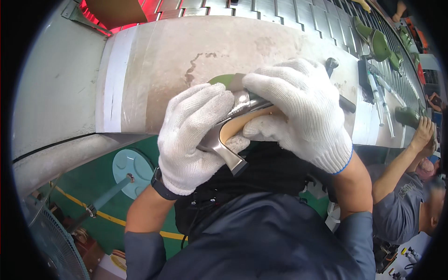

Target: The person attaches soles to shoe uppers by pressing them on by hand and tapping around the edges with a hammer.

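Both my hands wear white knit gloves and hold a metallic high-heeled shoe [245, 122] above the front edge of the bench. Its tan sole faces me, and the flared heel with a dark tip [239, 166] points down toward my body. My left hand [189, 133] is closed around the back part near the heel, with fingertips over the upper. Farther along the shoe, my right hand [303, 105] pinches it between thumb and fingers. A green piece [221, 79], looking like a shoe last, shows just beyond the shoe. My fingers hide much of the upper.
Behind the bench top [172, 42] runs a metal slat conveyor [280, 10]. A hammer-like tool [332, 64] and several syringes [383, 100] lie to the right, near green shoe lasts [379, 45]. A co-worker's hand [424, 130] is at far right. A blue round stool [133, 163] and a fan [58, 247] stand lower left.
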A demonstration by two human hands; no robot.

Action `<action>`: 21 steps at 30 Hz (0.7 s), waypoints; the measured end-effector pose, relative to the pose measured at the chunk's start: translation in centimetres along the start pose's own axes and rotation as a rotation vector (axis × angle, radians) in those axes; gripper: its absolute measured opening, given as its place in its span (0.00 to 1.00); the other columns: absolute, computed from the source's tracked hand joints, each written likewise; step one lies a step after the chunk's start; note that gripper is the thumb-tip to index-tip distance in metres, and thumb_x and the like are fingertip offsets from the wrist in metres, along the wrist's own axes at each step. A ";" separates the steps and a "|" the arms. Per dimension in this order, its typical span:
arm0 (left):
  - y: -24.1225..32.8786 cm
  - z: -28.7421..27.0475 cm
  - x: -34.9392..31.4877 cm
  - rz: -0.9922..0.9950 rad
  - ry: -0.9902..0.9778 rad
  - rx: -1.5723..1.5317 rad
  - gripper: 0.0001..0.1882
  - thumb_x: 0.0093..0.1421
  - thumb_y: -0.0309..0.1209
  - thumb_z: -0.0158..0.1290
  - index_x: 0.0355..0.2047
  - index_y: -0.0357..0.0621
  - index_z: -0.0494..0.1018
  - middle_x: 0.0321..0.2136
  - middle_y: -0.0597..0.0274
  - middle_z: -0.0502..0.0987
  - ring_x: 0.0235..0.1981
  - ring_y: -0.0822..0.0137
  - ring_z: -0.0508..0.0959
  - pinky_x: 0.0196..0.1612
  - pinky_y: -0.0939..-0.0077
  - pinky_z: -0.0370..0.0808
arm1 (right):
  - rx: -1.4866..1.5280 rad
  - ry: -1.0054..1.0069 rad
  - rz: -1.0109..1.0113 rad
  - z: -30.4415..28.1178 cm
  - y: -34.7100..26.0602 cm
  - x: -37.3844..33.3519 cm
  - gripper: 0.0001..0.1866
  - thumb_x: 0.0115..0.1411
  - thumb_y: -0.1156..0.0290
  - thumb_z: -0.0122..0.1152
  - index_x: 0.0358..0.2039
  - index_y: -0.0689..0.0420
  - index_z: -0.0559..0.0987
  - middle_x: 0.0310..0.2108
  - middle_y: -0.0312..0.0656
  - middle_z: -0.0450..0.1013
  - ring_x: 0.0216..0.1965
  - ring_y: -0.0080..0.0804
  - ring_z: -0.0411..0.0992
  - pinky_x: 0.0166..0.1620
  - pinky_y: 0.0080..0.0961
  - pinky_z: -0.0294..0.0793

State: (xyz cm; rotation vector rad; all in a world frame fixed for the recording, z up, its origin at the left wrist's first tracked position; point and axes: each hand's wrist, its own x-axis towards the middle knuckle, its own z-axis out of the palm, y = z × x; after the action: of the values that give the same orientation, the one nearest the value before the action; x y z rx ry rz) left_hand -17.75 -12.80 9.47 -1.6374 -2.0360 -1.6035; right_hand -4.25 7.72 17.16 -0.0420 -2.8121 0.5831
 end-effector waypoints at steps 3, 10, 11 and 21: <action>-0.5 -0.4 -0.3 0.043 -0.088 0.024 0.41 0.55 0.37 0.81 0.65 0.37 0.77 0.62 0.42 0.81 0.64 0.41 0.80 0.66 0.51 0.79 | -0.003 -0.027 0.023 -0.3 -0.2 0.2 0.35 0.46 0.56 0.85 0.55 0.55 0.87 0.50 0.42 0.85 0.52 0.49 0.80 0.58 0.45 0.77; -0.8 -0.1 -0.8 0.064 -0.062 0.019 0.39 0.55 0.39 0.81 0.63 0.38 0.78 0.60 0.44 0.82 0.63 0.41 0.81 0.66 0.50 0.80 | -0.024 0.002 0.010 -0.4 -0.5 0.6 0.32 0.44 0.58 0.87 0.52 0.54 0.89 0.47 0.41 0.86 0.51 0.46 0.82 0.56 0.42 0.79; -0.8 0.2 -0.7 0.069 -0.017 0.014 0.37 0.54 0.40 0.80 0.61 0.41 0.80 0.58 0.47 0.83 0.59 0.42 0.82 0.63 0.48 0.81 | -0.006 0.000 0.012 -0.4 -0.5 0.8 0.32 0.45 0.59 0.87 0.51 0.55 0.89 0.47 0.42 0.86 0.50 0.46 0.82 0.54 0.41 0.80; -1.8 1.3 -1.5 0.147 0.089 0.042 0.32 0.58 0.46 0.74 0.58 0.46 0.81 0.55 0.54 0.83 0.54 0.48 0.82 0.54 0.47 0.79 | 0.118 -0.284 0.250 -2.1 -2.6 3.7 0.27 0.47 0.68 0.88 0.48 0.61 0.88 0.41 0.45 0.85 0.40 0.37 0.85 0.45 0.32 0.84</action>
State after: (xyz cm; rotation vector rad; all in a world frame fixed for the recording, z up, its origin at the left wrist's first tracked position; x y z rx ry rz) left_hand -17.79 -12.59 6.80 -1.6288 -1.8471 -1.5446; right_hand -7.21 6.49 21.01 -0.3152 -3.0620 0.8739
